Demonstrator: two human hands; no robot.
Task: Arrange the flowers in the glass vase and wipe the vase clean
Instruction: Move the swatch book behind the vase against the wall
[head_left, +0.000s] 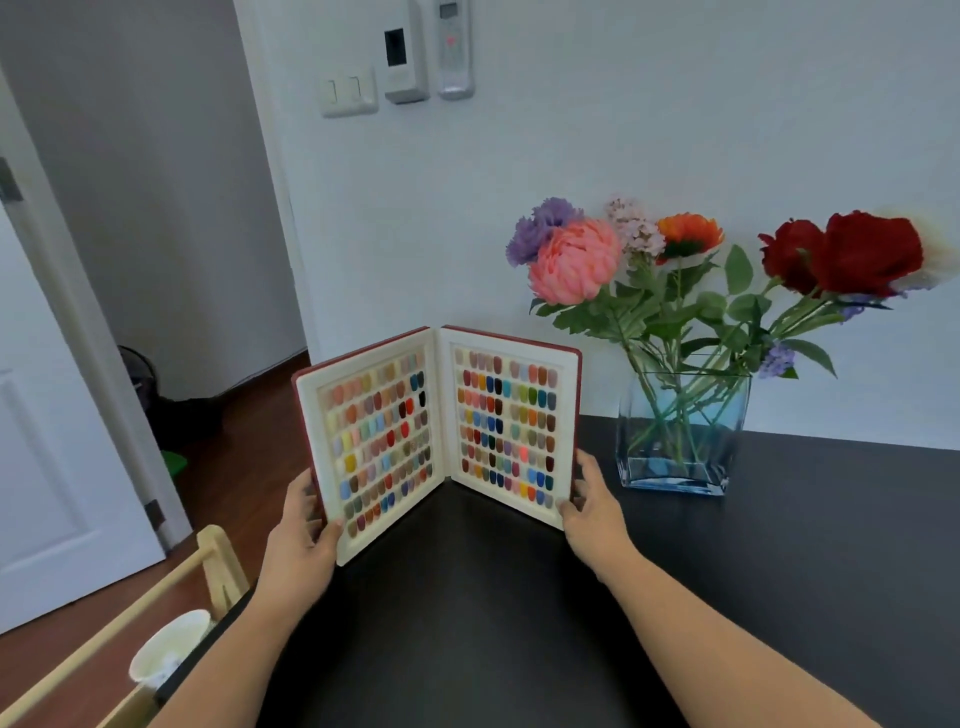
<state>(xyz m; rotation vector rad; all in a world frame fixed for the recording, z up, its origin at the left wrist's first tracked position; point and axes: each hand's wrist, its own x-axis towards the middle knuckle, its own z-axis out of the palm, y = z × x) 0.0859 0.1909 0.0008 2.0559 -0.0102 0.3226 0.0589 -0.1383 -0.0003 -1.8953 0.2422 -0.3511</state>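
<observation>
Standing open like a book on the black worktop (779, 545), a nail colour swatch display book (439, 434) is steadied by both hands, its two white panels full of small coloured nail tips facing the camera. The left hand (304, 525) grips the outer edge of the left panel low down, thumb on the white frame at the front and fingers wrapped behind the red cover. The right hand (592, 501) holds the outer edge of the right panel the same way, thumb on the front frame, fingers curled round the back. Both forearms reach forward from the bottom of the view, bare and slightly converging. Just beside the right panel, near the wall, the rectangular glass vase (683, 431) stands upright on the worktop, untouched, with water at its base. The flowers (701, 260) sit in it, stems crossing inside the glass, blooms spreading purple, pink, orange and deep red.
</observation>
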